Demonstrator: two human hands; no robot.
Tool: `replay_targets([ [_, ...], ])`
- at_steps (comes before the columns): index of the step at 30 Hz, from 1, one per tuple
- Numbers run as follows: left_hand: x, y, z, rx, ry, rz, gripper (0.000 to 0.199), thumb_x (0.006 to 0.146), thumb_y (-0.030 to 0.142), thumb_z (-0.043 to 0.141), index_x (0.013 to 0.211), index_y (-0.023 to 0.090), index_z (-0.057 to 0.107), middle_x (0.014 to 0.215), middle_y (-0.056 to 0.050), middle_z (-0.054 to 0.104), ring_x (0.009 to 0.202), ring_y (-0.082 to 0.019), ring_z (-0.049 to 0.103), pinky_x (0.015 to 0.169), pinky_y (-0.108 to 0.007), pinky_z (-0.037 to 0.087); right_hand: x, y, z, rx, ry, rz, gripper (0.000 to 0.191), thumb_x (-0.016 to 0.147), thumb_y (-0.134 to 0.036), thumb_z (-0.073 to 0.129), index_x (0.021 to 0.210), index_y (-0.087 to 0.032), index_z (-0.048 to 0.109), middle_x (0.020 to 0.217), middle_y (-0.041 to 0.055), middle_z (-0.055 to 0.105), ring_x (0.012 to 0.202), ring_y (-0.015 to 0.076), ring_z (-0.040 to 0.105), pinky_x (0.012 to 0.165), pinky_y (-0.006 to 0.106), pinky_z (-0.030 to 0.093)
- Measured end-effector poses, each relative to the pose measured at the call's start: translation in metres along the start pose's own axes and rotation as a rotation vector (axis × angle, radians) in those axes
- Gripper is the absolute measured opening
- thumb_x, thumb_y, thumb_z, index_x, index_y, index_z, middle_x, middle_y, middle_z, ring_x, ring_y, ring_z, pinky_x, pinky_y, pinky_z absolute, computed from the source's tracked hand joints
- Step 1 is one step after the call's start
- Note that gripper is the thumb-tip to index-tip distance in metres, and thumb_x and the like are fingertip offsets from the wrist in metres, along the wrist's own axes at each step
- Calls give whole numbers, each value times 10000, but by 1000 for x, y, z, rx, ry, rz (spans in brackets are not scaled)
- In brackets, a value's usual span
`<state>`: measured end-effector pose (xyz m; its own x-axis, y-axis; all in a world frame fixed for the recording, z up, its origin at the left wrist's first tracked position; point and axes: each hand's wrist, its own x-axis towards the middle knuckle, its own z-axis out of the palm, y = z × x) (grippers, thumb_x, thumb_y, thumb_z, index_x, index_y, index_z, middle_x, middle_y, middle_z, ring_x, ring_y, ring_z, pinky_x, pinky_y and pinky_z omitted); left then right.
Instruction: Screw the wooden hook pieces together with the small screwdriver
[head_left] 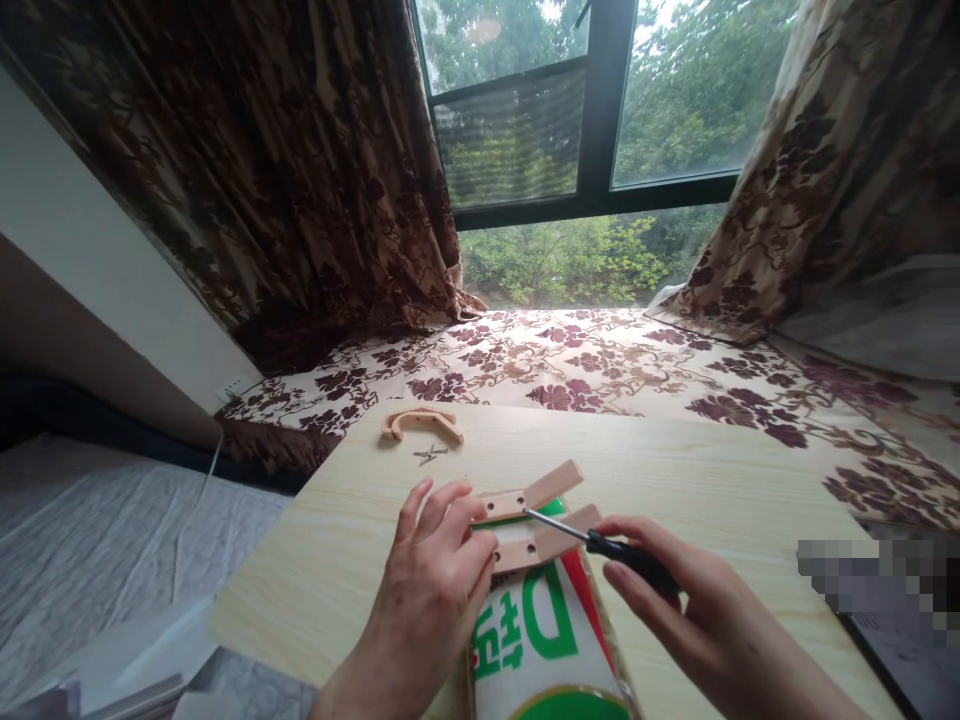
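Observation:
Two bent wooden pieces lie roughly parallel on a printed plastic package with green lettering (551, 620). The far wooden piece (551, 485) and the near wooden piece (551, 540) each show dark screw holes. My left hand (435, 580) is closed over their left ends, its fingertips partly hidden behind them. In my right hand (697, 600) is a screwdriver (626, 555), gripped by its black handle. Its metal shaft points left, and the tip is at or very near the right hole of the far piece. Whether a screw sits in that hole I cannot tell.
At the table's (315, 560) far left lie curved wooden pieces (424, 418) and several loose screws (430, 454). A dark flat device (885, 640), partly pixelated, is at the right edge. Beyond the table are a floral-covered window ledge (600, 360) and curtains (337, 180).

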<state>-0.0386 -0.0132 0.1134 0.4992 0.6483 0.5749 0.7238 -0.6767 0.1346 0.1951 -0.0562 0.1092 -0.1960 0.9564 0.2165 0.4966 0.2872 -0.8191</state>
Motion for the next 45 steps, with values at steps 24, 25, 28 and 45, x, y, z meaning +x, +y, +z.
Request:
replay_targets([
  [24,1,-4,4,-79,-95,-23,198,866,111,478,777,221,616,851,16,651,1088,-208,526,1083,-501,227,39,-46,-8,-377,-220,-235,164,878,-148,540,976,-227,644,843,32,641,742,161,584,698,274,470],
  [25,2,-4,4,-76,-100,-24,197,864,110,481,774,221,617,846,16,650,1084,-209,529,1081,-505,231,39,-47,-7,-385,-236,-228,168,876,-141,541,980,-225,642,844,28,635,747,161,577,703,278,465],
  [28,3,-4,4,-76,-126,-22,189,862,113,489,780,220,623,844,9,649,1077,-213,533,1078,-516,241,41,-48,-6,-398,-265,-218,179,876,-124,539,992,-221,634,864,19,622,763,159,562,717,285,453],
  [45,4,-7,11,-126,-182,-68,185,838,98,484,766,213,609,856,3,631,1110,-215,498,1105,-526,170,61,-77,-13,-667,-441,-333,118,892,-115,520,866,-165,624,798,47,621,757,169,563,669,277,407],
])
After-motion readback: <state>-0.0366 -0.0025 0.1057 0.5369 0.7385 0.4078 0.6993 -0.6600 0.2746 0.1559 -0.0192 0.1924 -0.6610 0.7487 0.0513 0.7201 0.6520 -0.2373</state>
